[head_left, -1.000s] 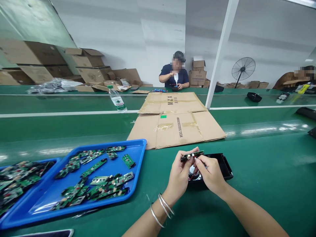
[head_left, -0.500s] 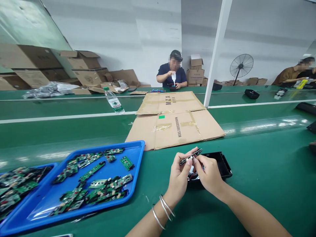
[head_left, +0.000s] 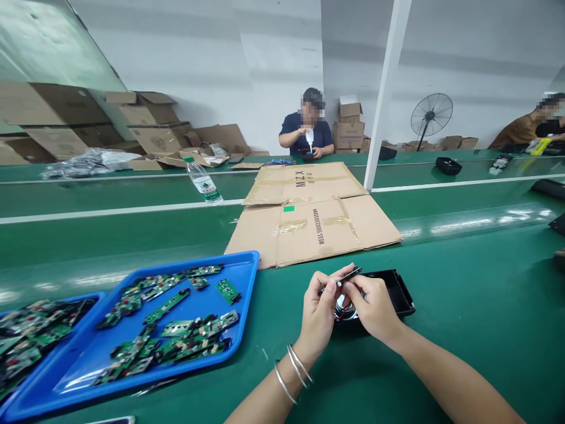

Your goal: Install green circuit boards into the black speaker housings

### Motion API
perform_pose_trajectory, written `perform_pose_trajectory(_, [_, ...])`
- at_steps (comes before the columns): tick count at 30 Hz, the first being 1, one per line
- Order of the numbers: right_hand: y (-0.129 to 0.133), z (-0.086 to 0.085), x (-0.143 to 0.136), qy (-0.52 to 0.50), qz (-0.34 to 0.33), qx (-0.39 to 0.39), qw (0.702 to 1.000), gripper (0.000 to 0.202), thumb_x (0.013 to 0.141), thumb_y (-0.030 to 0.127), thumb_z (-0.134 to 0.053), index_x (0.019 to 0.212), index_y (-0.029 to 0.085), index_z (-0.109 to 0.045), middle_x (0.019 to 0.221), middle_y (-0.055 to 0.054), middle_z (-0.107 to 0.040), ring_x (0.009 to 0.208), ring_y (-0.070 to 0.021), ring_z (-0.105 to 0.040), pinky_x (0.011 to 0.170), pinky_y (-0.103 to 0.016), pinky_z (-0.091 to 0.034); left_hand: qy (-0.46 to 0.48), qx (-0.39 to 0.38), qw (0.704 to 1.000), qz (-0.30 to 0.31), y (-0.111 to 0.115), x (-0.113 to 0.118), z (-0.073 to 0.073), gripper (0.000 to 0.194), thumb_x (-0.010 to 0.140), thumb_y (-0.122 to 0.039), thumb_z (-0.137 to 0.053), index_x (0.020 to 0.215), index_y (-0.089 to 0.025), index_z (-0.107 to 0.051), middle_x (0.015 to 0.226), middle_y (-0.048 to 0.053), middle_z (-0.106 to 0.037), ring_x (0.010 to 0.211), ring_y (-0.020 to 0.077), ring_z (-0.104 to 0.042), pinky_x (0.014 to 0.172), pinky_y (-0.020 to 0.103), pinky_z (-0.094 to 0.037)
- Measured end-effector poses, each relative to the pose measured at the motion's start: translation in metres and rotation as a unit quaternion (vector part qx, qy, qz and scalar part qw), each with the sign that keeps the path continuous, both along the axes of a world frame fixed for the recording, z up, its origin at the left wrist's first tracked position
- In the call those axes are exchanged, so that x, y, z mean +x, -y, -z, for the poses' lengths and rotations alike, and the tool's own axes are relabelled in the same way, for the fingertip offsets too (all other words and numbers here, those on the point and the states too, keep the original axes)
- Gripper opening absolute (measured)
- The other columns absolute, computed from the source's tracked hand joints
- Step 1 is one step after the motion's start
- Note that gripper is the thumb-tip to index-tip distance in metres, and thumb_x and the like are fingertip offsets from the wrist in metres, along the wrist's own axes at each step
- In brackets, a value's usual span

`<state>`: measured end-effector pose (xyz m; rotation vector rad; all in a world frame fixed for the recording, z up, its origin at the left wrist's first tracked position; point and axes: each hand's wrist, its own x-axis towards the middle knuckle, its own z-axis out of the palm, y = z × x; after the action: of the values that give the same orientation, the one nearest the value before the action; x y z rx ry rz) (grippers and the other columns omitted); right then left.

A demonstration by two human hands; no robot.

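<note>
My left hand (head_left: 318, 309) grips a narrow circuit board (head_left: 355, 272) between thumb and fingers, above a black housing (head_left: 398, 294). The fingers of my right hand (head_left: 375, 309) are pinched together at the board's near side; whatever small part they hold is hidden. Below the hands, a round silvery part (head_left: 345, 310) with thin wires shows inside the housing's left end. To the left, a blue tray (head_left: 249, 282) holds several green circuit boards (head_left: 166, 306).
A second blue tray (head_left: 99, 297) of boards lies far left. Flattened cardboard (head_left: 300, 235) lies beyond my hands, with a water bottle (head_left: 203, 182) to its left. A white post (head_left: 383, 100) rises behind. A person (head_left: 306, 132) works across the table.
My fingers have shifted slightly on the board, and my left thumb now covers more of it. The white piece seen between my hands before is now mostly out of sight.
</note>
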<state>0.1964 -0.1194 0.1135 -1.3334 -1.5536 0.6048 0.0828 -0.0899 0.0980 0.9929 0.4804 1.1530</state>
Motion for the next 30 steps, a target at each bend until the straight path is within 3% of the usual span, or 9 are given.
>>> perform_pose_trajectory(4, [-0.003,-0.004,0.006,0.055,-0.025,0.011,0.998,0.031,0.091,0.028,-0.039,0.064,0.018,-0.053,0.060,-0.001,-0.059,0.055,-0.0138,-0.054,0.056,-0.025,-0.038,-0.037,0.036,0.998,0.035,-0.013,-0.014,-0.011,0.019,0.082,-0.032,-0.057,0.070,-0.018,-0.051,0.113,0.010,-0.064,0.110,0.0266,-0.054,0.091,0.038,-0.041])
perform_pose_trajectory(6, [-0.003,-0.005,0.009,0.127,-0.048,0.033,0.990,0.030,0.092,0.027,-0.038,0.068,0.018,-0.055,0.064,-0.002,-0.060,0.060,-0.0150,-0.053,0.060,-0.027,-0.037,-0.109,0.055,0.990,0.065,-0.021,-0.026,-0.023,0.014,0.078,-0.031,-0.061,0.076,-0.018,-0.056,0.114,0.010,-0.063,0.106,0.0261,-0.057,0.091,0.038,-0.042])
perform_pose_trajectory(10, [-0.002,-0.006,0.011,0.215,-0.095,0.057,0.970,0.028,0.093,0.023,-0.036,0.079,0.018,-0.060,0.075,-0.005,-0.064,0.066,-0.0161,-0.054,0.066,-0.030,-0.036,-0.312,0.129,0.931,0.138,-0.027,-0.046,-0.044,0.031,0.073,-0.025,-0.067,0.103,-0.021,-0.060,0.098,0.007,-0.068,0.090,0.0232,-0.063,0.083,0.035,-0.048])
perform_pose_trajectory(14, [0.000,-0.011,0.014,0.193,-0.104,0.035,0.975,0.028,0.094,0.026,-0.038,0.081,0.019,-0.062,0.078,-0.003,-0.065,0.070,-0.0156,-0.056,0.069,-0.029,-0.038,-0.384,0.177,0.892,0.157,-0.029,-0.056,-0.052,0.016,0.077,-0.026,-0.061,0.091,-0.021,-0.066,0.094,0.005,-0.068,0.088,0.0225,-0.062,0.080,0.031,-0.048])
perform_pose_trajectory(17, [0.001,-0.019,0.027,0.171,-0.077,0.016,0.982,0.025,0.093,0.026,-0.039,0.088,0.021,-0.062,0.085,-0.002,-0.066,0.079,-0.0156,-0.058,0.073,-0.027,-0.041,-0.391,0.154,0.897,0.136,-0.032,-0.062,-0.053,0.013,0.074,-0.029,-0.063,0.081,-0.019,-0.064,0.087,0.006,-0.067,0.083,0.0221,-0.061,0.073,0.029,-0.048])
perform_pose_trajectory(20, [0.002,-0.026,0.046,0.214,-0.048,-0.037,0.975,0.021,0.091,0.023,-0.041,0.091,0.021,-0.062,0.091,-0.002,-0.065,0.086,-0.0165,-0.058,0.077,-0.027,-0.041,-0.432,0.150,0.885,0.088,-0.034,-0.064,-0.053,0.020,0.070,-0.036,-0.066,0.071,-0.018,-0.058,0.075,0.004,-0.063,0.073,0.0198,-0.058,0.063,0.027,-0.045])
perform_pose_trajectory(24, [-0.001,-0.023,0.061,0.332,-0.073,-0.145,0.929,0.023,0.087,0.015,-0.041,0.090,0.020,-0.063,0.091,-0.003,-0.064,0.084,-0.0173,-0.058,0.071,-0.027,-0.041,-0.528,0.199,0.826,-0.001,-0.029,-0.057,-0.049,0.029,0.067,-0.042,-0.067,0.069,-0.019,-0.050,0.065,-0.003,-0.054,0.062,0.0162,-0.052,0.055,0.026,-0.038])
perform_pose_trajectory(27, [-0.007,-0.012,0.056,0.407,-0.085,-0.187,0.890,0.016,0.083,0.015,-0.048,0.087,0.019,-0.064,0.089,-0.004,-0.063,0.082,-0.0180,-0.058,0.066,-0.025,-0.039,-0.580,0.240,0.775,-0.069,-0.025,-0.047,-0.041,0.030,0.068,-0.043,-0.066,0.071,-0.020,-0.047,0.067,-0.003,-0.053,0.063,0.0166,-0.050,0.055,0.026,-0.036])
perform_pose_trajectory(30, [-0.013,0.002,0.045,0.471,-0.078,-0.209,0.854,0.008,0.080,0.018,-0.056,0.076,0.017,-0.064,0.084,-0.005,-0.062,0.078,-0.0189,-0.059,0.061,-0.024,-0.037,-0.609,0.259,0.744,-0.094,-0.022,-0.039,-0.035,0.028,0.071,-0.041,-0.064,0.072,-0.021,-0.045,0.067,-0.003,-0.053,0.066,0.0180,-0.051,0.055,0.026,-0.035])
